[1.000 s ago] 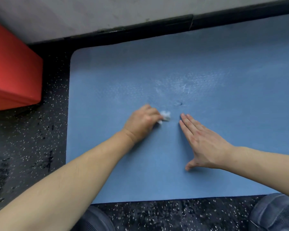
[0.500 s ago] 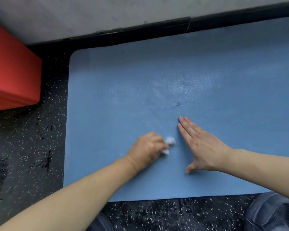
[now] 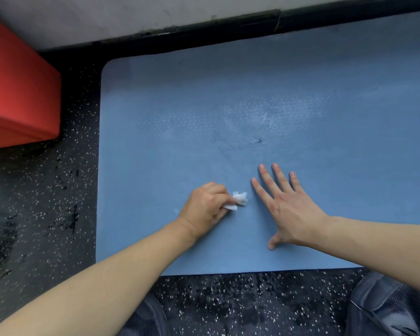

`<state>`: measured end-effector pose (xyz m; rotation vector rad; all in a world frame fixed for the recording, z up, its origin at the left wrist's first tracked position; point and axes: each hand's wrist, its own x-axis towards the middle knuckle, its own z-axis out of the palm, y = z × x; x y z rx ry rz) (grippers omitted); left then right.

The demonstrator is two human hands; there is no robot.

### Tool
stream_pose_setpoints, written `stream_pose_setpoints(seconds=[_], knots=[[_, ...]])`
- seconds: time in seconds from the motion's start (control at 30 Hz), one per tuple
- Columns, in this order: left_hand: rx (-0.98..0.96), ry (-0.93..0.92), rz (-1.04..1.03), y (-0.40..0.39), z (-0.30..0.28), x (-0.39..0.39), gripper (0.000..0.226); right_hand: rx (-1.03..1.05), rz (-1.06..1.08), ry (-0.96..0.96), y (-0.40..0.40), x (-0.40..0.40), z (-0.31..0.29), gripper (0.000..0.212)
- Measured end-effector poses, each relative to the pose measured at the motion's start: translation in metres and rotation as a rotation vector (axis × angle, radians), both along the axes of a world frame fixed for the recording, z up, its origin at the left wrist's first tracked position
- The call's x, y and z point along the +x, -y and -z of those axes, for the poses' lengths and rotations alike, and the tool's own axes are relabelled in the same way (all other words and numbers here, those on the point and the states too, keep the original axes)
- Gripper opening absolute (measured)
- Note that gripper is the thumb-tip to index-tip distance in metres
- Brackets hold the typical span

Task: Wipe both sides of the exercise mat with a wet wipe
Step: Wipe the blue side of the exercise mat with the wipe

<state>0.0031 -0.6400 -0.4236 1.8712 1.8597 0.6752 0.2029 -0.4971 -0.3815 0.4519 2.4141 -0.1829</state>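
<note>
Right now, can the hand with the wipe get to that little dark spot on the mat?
Probably yes. The left hand grips the wet wipe on the mat, and only bare mat lies between it and the dark spot. The right hand rests flat off to the side.

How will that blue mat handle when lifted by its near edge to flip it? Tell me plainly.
The mat looks thin and lies dead flat on the speckled floor, so it would probably droop rather than stay stiff. Its pebbled surface suggests decent grip, though the sheen near the middle looks damp. The right hand is pressed flat on it, perhaps because it slides.
</note>
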Motion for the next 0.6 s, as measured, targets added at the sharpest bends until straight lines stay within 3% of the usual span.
stream_pose_setpoints(seconds=[0.07,0.17,0.2,0.33,0.37,0.5,0.53,0.6], knots=[[-0.003,0.087,0.089,0.018,0.000,0.027,0.013,0.004,-0.004,0.010,0.000,0.000,0.001,0.162],[-0.093,0.105,0.531,0.042,-0.007,0.060,0.012,0.000,-0.007,0.005,0.000,0.000,0.001,0.162],[-0.098,0.080,0.524,0.038,-0.005,0.051,0.015,0.001,-0.007,0.004,0.000,0.000,0.001,0.162],[0.023,0.031,0.057,0.024,0.002,0.016,0.018,-0.007,-0.007,0.007,0.000,0.000,0.001,0.163],[0.031,0.051,0.066,0.030,0.004,0.024,0.014,-0.014,-0.003,0.000,-0.001,0.000,0.001,0.163],[-0.057,0.108,0.466,0.057,0.000,0.081,0.020,-0.054,-0.016,-0.033,-0.005,0.007,0.001,0.162],[-0.059,0.087,0.467,0.049,0.000,0.078,0.021,-0.076,-0.016,-0.052,-0.008,0.010,-0.001,0.161],[0.009,0.049,0.281,0.022,0.001,0.056,0.016,-0.112,0.027,-0.095,-0.022,0.012,-0.008,0.157]])
